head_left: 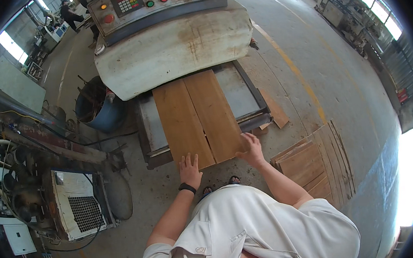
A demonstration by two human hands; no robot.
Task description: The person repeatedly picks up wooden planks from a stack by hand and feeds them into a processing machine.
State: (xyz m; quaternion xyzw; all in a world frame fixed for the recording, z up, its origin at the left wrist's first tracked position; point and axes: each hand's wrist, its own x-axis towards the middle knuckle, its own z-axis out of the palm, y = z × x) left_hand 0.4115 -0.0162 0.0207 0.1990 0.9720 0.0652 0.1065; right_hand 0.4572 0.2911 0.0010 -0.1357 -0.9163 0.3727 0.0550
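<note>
Two brown wooden boards lie side by side on the machine bed [242, 90], the left board [179, 116] and the right board [213, 109], with a narrow gap between them. Their far ends reach the lower edge of a stained cream hood [176, 49]. My left hand [190, 171], with a dark wristband behind it, rests with fingers stretched on the left board's near end. At the right board's near right corner is my right hand [251, 150], thumb and fingers apart, touching the edge. The undersides of both boards are hidden.
Above the hood sits a control panel [158, 9] with coloured buttons and a lit display. A blue drum [106, 115] holding scraps stands left of the bed. Stacked boards [304, 165] lie on the floor at right. A white box with a grille [81, 206] stands lower left. A person [69, 16] is far off.
</note>
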